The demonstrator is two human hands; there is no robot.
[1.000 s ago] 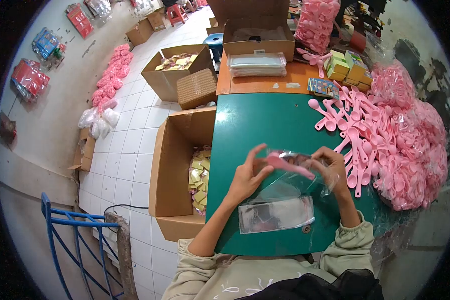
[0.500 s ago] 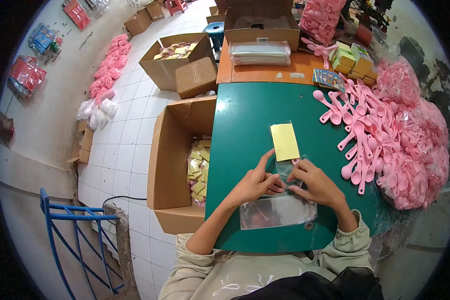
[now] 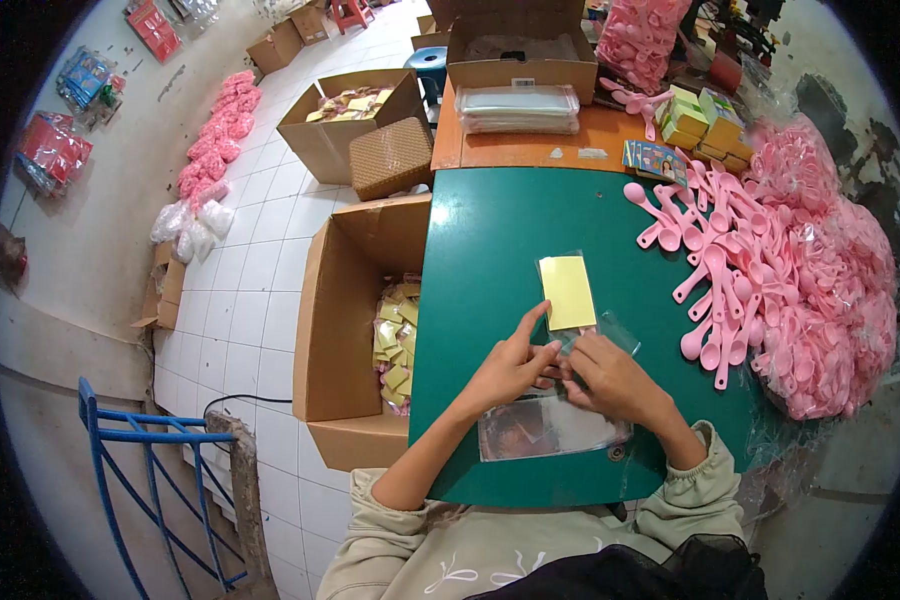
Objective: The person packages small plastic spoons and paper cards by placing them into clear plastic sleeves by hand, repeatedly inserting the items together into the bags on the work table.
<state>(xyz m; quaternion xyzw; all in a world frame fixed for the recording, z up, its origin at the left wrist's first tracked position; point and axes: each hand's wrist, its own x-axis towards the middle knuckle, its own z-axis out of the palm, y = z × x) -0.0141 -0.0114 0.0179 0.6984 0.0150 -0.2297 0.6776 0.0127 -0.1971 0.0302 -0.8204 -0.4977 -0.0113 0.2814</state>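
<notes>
A yellow card [image 3: 569, 293] lies in a clear plastic bag on the green table, its long side pointing away from me. My left hand [image 3: 511, 372] is at the bag's lower left, index finger stretched along the card's edge, the other fingers bent near the bag's end. My right hand [image 3: 610, 376] has its fingers pinched on the clear plastic just below the card, close to my left fingertips. A bit of pink shows under the card's lower edge. Beneath both hands lies a stack of flat clear bags [image 3: 550, 428].
Loose pink spoons [image 3: 715, 262] and bulging bags of spoons [image 3: 830, 300] cover the right side of the green table [image 3: 500, 220]. At the left stands an open carton [image 3: 342, 330] with yellow-carded packs. Clear bags [image 3: 518, 108] and small boxes [image 3: 698, 118] sit behind.
The bag with the pink spoon has come down onto the table, yellow card up. Both hands have moved together at its lower end; over the last half second the right shifted slightly left.
</notes>
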